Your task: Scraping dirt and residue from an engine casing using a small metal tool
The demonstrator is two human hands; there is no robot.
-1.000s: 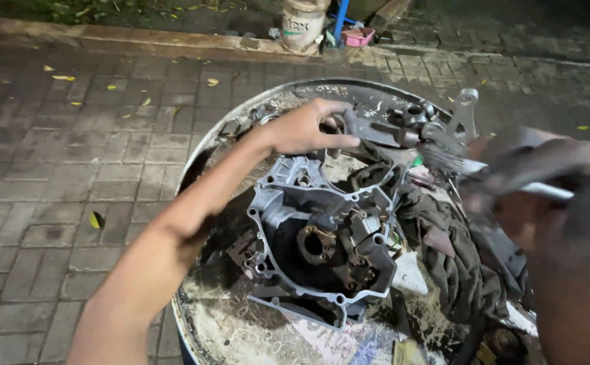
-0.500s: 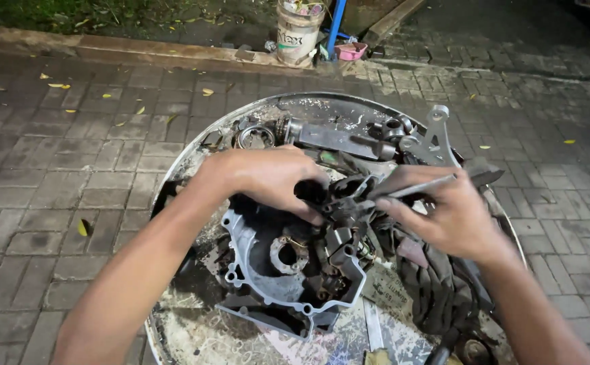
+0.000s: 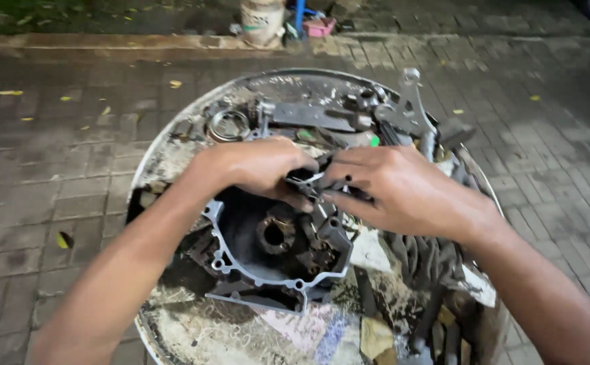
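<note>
Round metal drum top (image 3: 173, 145) as a workbench, on brick paving (image 3: 58, 135), littered with greasy parts. At its middle, an engine case half (image 3: 268, 260), open side up, pale gasket edge toward the camera, bearing hole near centre. Behind it, a dark bracket (image 3: 308, 116) and a ring (image 3: 227, 125). To the right, a dirty rag (image 3: 430, 260). Above the case's far edge, left hand (image 3: 261, 165) and right hand (image 3: 393, 186) meeting fingertip to fingertip, both curled shut around a small metal piece (image 3: 306, 182). Piece lying just between the two, long axis roughly left to right, equally near each. Shape of the piece mostly hidden by fingers; hard to tell what it is.
</note>
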